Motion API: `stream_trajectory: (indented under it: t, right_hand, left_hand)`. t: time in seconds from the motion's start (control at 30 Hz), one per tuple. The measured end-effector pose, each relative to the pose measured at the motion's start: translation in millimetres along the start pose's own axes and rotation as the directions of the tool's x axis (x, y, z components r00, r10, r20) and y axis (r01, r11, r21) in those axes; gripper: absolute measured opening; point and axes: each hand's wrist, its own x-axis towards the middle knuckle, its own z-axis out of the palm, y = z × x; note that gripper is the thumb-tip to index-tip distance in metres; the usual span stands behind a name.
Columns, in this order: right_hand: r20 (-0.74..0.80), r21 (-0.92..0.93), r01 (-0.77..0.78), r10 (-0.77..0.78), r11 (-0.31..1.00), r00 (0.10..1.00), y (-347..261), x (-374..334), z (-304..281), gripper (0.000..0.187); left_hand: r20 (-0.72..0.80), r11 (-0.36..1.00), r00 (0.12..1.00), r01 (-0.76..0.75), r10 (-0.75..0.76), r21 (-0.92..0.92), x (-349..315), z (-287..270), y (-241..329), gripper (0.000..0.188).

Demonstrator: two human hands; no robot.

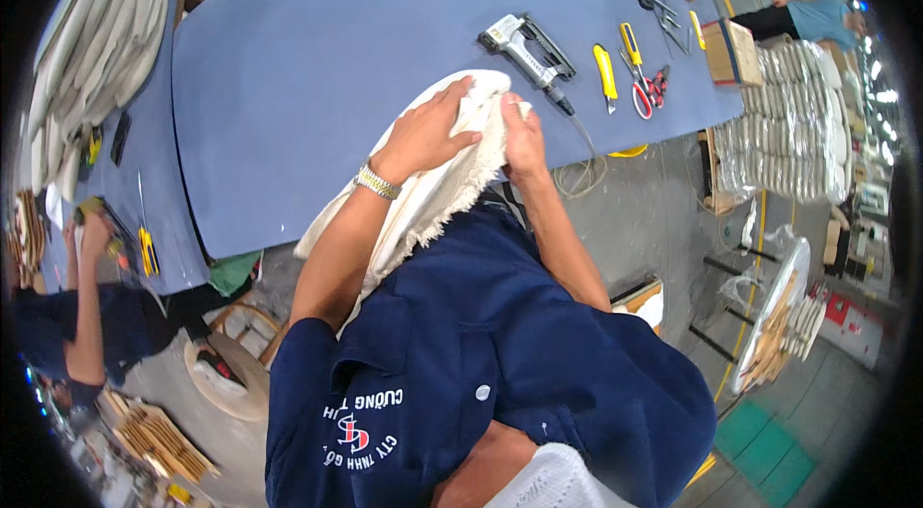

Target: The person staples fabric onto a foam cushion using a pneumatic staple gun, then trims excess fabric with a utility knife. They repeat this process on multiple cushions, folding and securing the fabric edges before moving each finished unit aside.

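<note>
A piece of cream fabric [367, 213] with a frayed edge lies at the table's near edge and hangs down against my body. Its far end is rounded, as if drawn over a padded form, though the inside is hidden. My left hand [430, 131], with a metal watch at the wrist, rests flat on the fabric, thumb spread from the fingers. My right hand [523, 138] pinches the fabric's right edge between thumb and curled fingers. Just beyond the hands, a staple gun [527, 51] lies on the blue-covered table [288, 75], its air hose trailing off the edge.
Right of the staple gun lie a yellow utility knife [605, 75], red-handled scissors [641, 100], pliers [658, 85] and a yellow-handled screwdriver [630, 42]. Wrapped stacks [788, 119] stand to the right. A co-worker [87, 316] works at the left table; another person [817, 18] is far right.
</note>
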Motion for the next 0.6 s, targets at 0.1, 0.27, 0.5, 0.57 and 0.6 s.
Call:
stream_trajectory:
  t: [0.1, 0.27, 0.5, 0.57, 0.6]
  right_hand:
    - [0.006, -0.043, 0.0, 0.001, 0.999, 1.0, -30.1, 9.4, -16.2, 0.035]
    - [0.012, -0.296, -0.024, 0.029, 0.955, 1.0, -13.2, 40.7, -84.8, 0.031]
    - [0.071, -0.645, 0.0, 0.06, 0.764, 0.996, -4.9, 38.5, -143.7, 0.026]
    - [0.155, -0.802, 0.109, 0.029, 0.587, 0.987, -26.2, 42.2, -138.4, 0.022]
    - [0.201, -0.814, 0.218, -0.091, 0.538, 0.975, -30.9, 43.9, -131.5, 0.019]
  left_hand:
    - [0.006, 1.0, 1.0, -0.004, 0.004, -0.017, 19.9, -0.9, 24.8, 0.082]
    - [-0.037, 0.911, 0.997, 0.071, -0.061, 0.406, 40.5, 68.8, 42.0, 0.074]
    - [-0.166, 0.844, 0.986, 0.07, 0.023, 0.532, 34.9, 112.4, 49.1, 0.067]
    - [-0.196, 0.827, 0.98, 0.094, 0.019, 0.555, 35.1, 115.7, 50.6, 0.063]
    - [-0.202, 0.824, 0.979, 0.101, 0.016, 0.558, 34.9, 116.7, 49.8, 0.062]
